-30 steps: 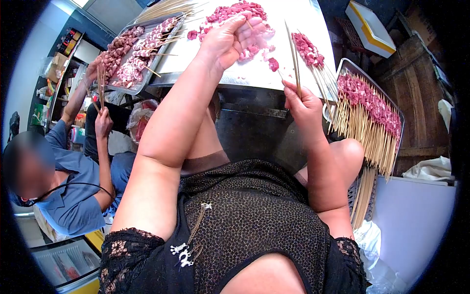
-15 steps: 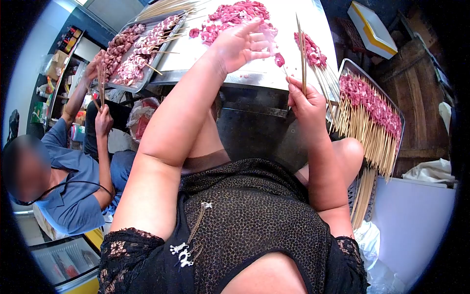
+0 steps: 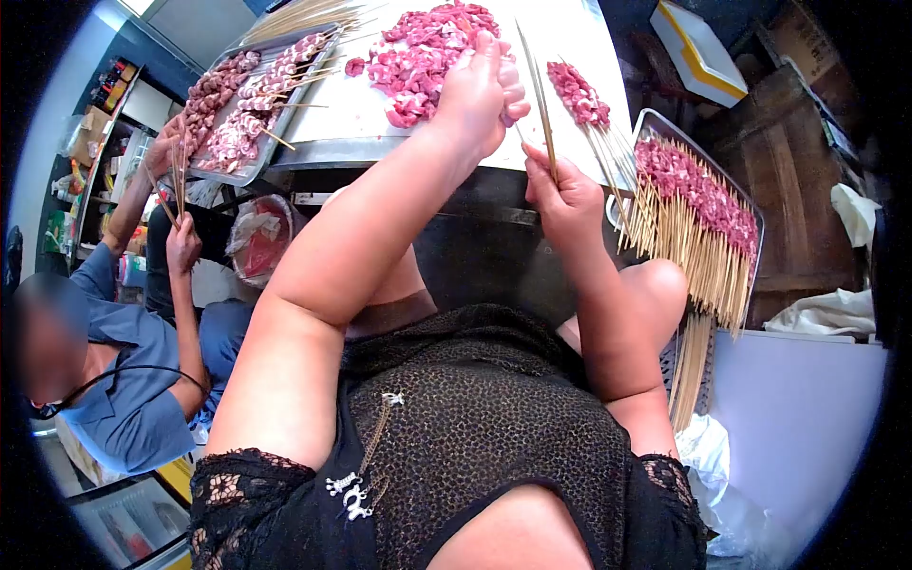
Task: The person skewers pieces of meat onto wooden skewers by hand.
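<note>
My right hand [image 3: 567, 195] is closed around several bare bamboo skewers [image 3: 540, 95] that point up and away from me. A thinner stick tip from that hand slants toward my left hand [image 3: 478, 95]. My left hand is raised at the near edge of the meat pile, its fingers curled in; whatever lies inside them is hidden. Beyond it, a heap of raw pink meat pieces [image 3: 413, 66] lies on the white tabletop [image 3: 570, 33]. To the right, finished meat skewers [image 3: 579, 93] lie on the table with their sticks toward me.
At right, a metal tray [image 3: 755, 228] holds rows of meat skewers. Another tray [image 3: 252, 171] with threaded meat stands at left. A co-worker [image 3: 133, 361] sits there holding sticks. A lined bucket [image 3: 285, 214] stands below, and a white-and-yellow box [image 3: 698, 57] sits at the far right.
My left hand has gone from spread fingers over the meat to curled fingers nearer the sticks. The meat piece seen on the stick is now out of sight. The view has shifted slightly.
</note>
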A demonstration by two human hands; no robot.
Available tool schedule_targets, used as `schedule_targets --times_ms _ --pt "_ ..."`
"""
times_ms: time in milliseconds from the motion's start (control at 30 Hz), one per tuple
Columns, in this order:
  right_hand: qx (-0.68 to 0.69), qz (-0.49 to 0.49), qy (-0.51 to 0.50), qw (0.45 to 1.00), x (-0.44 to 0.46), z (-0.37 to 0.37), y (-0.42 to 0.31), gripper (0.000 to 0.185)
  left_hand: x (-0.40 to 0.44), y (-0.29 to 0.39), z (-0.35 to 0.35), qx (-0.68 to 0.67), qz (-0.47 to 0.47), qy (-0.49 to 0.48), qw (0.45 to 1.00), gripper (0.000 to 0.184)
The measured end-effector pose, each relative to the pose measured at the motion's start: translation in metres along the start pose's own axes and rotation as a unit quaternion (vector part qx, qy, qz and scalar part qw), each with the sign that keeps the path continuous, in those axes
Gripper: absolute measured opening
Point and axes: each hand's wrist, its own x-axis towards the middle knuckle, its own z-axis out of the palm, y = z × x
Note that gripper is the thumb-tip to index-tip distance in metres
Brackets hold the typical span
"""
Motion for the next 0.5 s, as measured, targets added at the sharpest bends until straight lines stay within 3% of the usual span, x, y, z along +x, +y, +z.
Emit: schedule_targets --times_ms 133,167,233,267,333,367,433,467,500 --pt "-0.133 -0.03 0.046 0.99 0.012 -0.022 -0.024 0.02 0.008 0.015 0.006 0.016 -0.004 -0.079 0.997 0.051" --pt "-0.186 -0.093 0.075 0.975 0.019 -0.033 -0.028 0.019 0.019 0.018 -0.004 0.03 0.011 -0.096 0.995 0.06" --pt "-0.276 -0.113 0.109 0.948 0.027 -0.056 -0.044 0.019 0.014 0.034 0.003 0.126 0.071 0.018 0.989 0.055" --pt "-0.348 -0.133 0.115 0.921 0.031 -0.065 -0.041 0.018 0.02 0.037 -0.011 0.122 0.071 0.02 0.99 0.055" --pt "-0.487 -0.164 0.089 0.853 0.042 -0.086 -0.017 0.018 0.044 0.045 -0.051 0.392 0.123 0.007 0.912 0.041" --pt "-0.562 -0.097 0.034 0.821 0.042 -0.091 -0.009 0.018 0.046 0.045 -0.061 0.392 0.123 0.008 0.912 0.041" --pt "-0.623 -0.138 0.007 0.77 0.04 -0.09 -0.011 0.018 0.046 0.046 -0.069 0.629 0.145 0.016 0.764 0.028" --pt "-0.623 -0.139 0.006 0.77 0.038 -0.089 -0.013 0.018 0.047 0.046 -0.072 0.675 0.137 0.019 0.724 0.027" --pt "-0.582 -0.151 0.062 0.797 0.032 -0.082 -0.027 0.019 0.042 0.047 -0.068 0.675 0.136 0.021 0.725 0.027"
